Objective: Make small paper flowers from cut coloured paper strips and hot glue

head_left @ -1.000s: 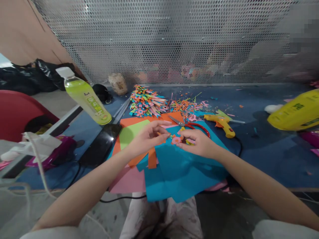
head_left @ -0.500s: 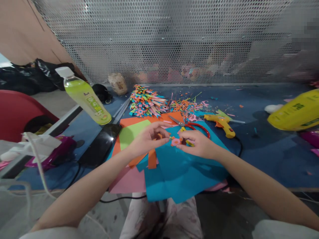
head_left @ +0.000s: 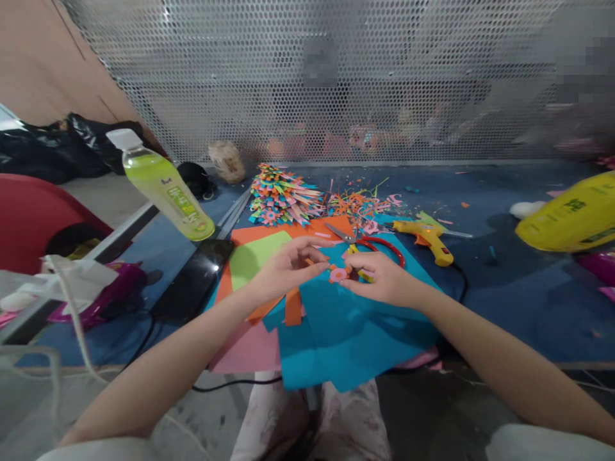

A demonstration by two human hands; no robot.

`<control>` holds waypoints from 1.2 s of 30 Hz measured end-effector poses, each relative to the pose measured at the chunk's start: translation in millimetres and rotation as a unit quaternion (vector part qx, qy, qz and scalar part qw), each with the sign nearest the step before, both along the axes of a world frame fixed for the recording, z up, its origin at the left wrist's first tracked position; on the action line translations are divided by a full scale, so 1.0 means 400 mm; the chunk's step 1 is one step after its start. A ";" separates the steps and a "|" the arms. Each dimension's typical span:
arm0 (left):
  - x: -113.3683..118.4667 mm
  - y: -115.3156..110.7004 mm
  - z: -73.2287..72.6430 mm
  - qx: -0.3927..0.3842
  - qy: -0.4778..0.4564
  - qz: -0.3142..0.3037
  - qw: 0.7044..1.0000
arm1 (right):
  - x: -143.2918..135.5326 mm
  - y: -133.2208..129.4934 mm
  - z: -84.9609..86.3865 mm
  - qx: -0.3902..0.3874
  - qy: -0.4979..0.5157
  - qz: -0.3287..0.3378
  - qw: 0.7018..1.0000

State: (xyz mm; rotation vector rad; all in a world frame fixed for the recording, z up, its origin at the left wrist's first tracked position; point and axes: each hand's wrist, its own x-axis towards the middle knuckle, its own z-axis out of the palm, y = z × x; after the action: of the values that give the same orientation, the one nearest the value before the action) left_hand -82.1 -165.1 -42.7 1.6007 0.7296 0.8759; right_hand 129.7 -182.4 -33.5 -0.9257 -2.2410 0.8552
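Note:
A small paper flower (head_left: 338, 274), pink in the middle with orange petals, is held up over the blue paper sheets (head_left: 355, 326). My right hand (head_left: 377, 275) pinches its right side between thumb and fingers. From the left, my left hand (head_left: 291, 269) has thumb and fingertips closed at the flower's upper left edge; the exact grip is too small to make out. Red-and-yellow-handled scissors (head_left: 384, 242) lie just behind my right hand. Under my left hand are orange paper strips (head_left: 293, 307) and a light green sheet (head_left: 252, 259).
A cone-shaped stack of colourful paper strips (head_left: 283, 198) and a heap of paper scraps (head_left: 360, 203) lie at the back. A yellow glue gun (head_left: 427, 240) rests at right, a phone (head_left: 192, 282) and green drink bottle (head_left: 166, 189) at left. Perforated metal panel (head_left: 307, 83) closes the back.
The paper flower has turned slightly between my fingers, and my left fingertips have shifted a little. Everything else on the table stays where it was.

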 end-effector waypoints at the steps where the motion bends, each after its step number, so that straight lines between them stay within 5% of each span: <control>1: 0.000 0.000 -0.001 0.001 0.000 0.001 1.000 | 0.000 0.000 0.000 -0.003 0.000 0.000 1.000; 36: 0.003 -0.007 0.014 0.017 0.096 0.018 0.995 | 0.003 0.000 0.001 -0.028 -0.013 -0.004 1.000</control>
State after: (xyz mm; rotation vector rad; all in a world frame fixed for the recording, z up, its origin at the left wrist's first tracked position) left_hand -80.9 -168.0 -37.1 1.7233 0.8847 0.7710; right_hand 131.1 -182.2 -33.2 -0.9758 -2.2438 0.9125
